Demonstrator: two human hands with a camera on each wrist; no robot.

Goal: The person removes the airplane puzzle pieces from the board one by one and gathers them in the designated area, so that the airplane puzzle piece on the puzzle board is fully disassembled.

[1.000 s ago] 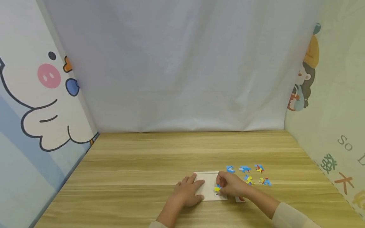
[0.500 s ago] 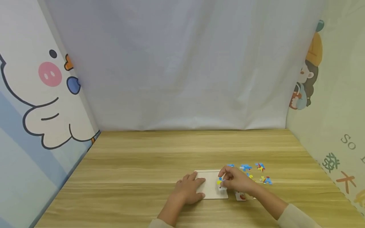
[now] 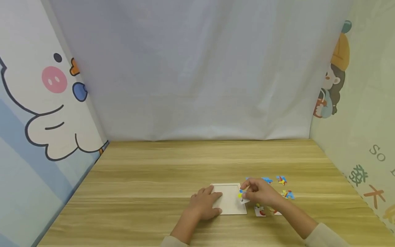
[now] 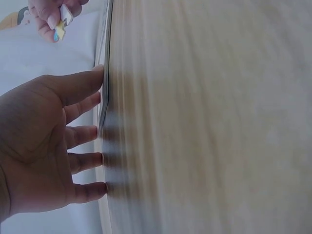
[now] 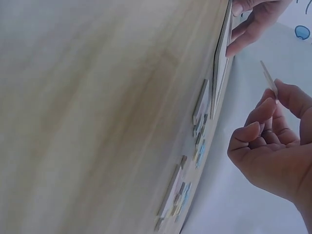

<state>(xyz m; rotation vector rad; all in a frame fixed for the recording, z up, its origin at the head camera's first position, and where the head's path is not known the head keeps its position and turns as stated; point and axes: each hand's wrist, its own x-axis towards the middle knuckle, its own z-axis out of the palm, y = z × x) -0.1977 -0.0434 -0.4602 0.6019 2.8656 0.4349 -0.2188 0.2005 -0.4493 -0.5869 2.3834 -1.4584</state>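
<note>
A flat, pale puzzle board (image 3: 229, 202) with a raised rim lies on the wooden table. My left hand (image 3: 204, 204) rests at its left side, fingers spread, thumb and fingertips on the board's edge in the left wrist view (image 4: 48, 141). Above the board's right edge, my right hand (image 3: 262, 193) pinches a jigsaw piece (image 3: 241, 197) coloured blue, yellow and white between thumb and forefinger. In the right wrist view the piece (image 5: 267, 79) is seen edge-on, held up off the table.
Right of the board lie several loose jigsaw pieces: one with red on white (image 3: 260, 210), a blue and red one (image 3: 282, 180) and a blue and yellow one (image 3: 288, 194). Others are partly hidden under my right hand. A grey-white curtain (image 3: 197, 75) hangs behind the table (image 3: 148, 171).
My right hand has lifted the jigsaw piece off the board and moved slightly right with it. The left hand has stayed at the board's left side.
</note>
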